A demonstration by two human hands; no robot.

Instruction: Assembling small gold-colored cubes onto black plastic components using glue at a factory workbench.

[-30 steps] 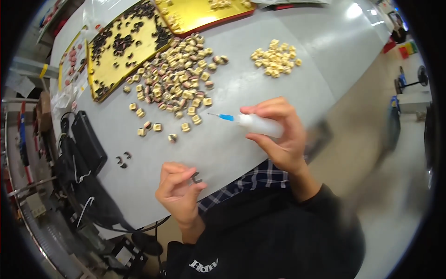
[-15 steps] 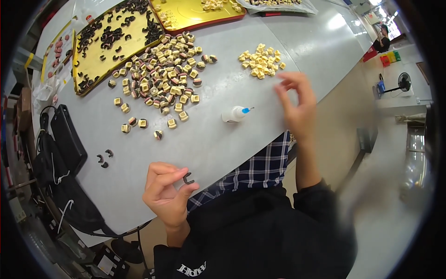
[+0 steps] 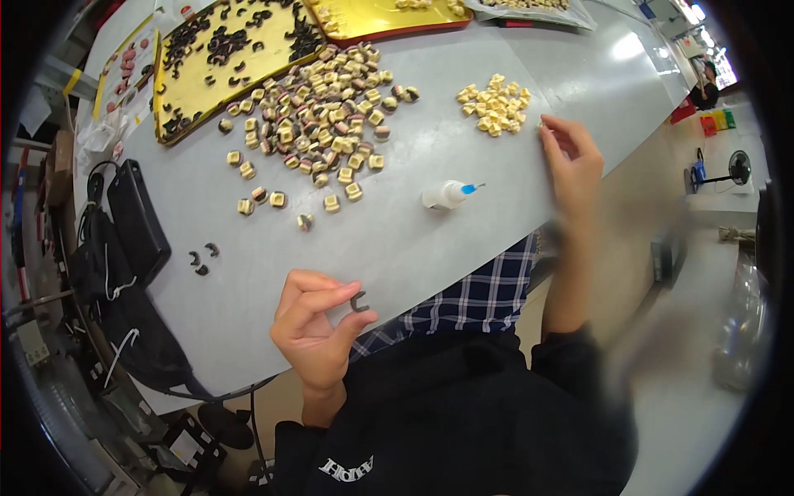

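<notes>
My left hand (image 3: 318,326) is near the front edge of the table. It pinches a small black C-shaped piece (image 3: 358,302) between thumb and forefinger. My right hand (image 3: 573,165) is beside a pile of small cream-coloured pieces (image 3: 495,106), on its right side. Its thumb and forefinger are pressed together, with a tiny pale speck at the tips that is too small to name. Between the hands stands a white squeeze bottle (image 3: 442,195) with a blue needle tip. Several loose black curved pieces (image 3: 203,269) lie left of my left hand.
A large heap of layered cream, black and pink pieces (image 3: 331,124) spreads over the table's middle. Behind it are a yellow tray of black pieces (image 3: 186,93) and a gold tray (image 3: 364,23). A black power bank (image 3: 139,221) with cables lies at the left.
The whole view has shifted a little. My right hand has drawn slightly right, away from the cream pile, and its fingers have come together. My left hand keeps the black piece.
</notes>
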